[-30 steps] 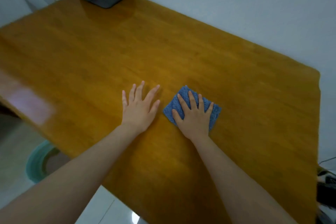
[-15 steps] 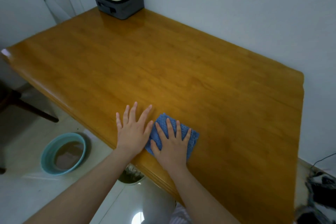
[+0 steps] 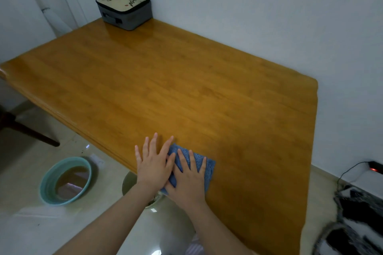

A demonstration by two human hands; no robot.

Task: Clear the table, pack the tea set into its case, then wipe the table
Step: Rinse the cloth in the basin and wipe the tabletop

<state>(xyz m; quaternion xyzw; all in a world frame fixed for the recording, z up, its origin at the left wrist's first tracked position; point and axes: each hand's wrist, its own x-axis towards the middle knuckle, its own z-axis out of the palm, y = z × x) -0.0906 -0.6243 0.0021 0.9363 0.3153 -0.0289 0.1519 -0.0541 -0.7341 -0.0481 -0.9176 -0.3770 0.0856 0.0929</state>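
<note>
Through the head camera, we are pressing our right hand (image 3: pixel 187 180) flat, fingers spread, on the blue cloth (image 3: pixel 208 168) at the table's (image 3: pixel 186 89) near edge. Our left hand (image 3: pixel 153 163) is lying open beside it, touching the cloth's left edge and grasping nothing. The zipped case (image 3: pixel 125 9) is sitting at the far corner, and a basin (image 3: pixel 66 180) is standing on the floor.

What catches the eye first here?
Both hands sit at the table's near edge: the right hand is pressed flat on a blue cloth, and the left hand lies flat beside it with fingers spread. Beyond them the glossy wooden table stretches to a closed grey case at its far corner by the wall. On the floor to the left sits a teal basin of brownish water.
</note>
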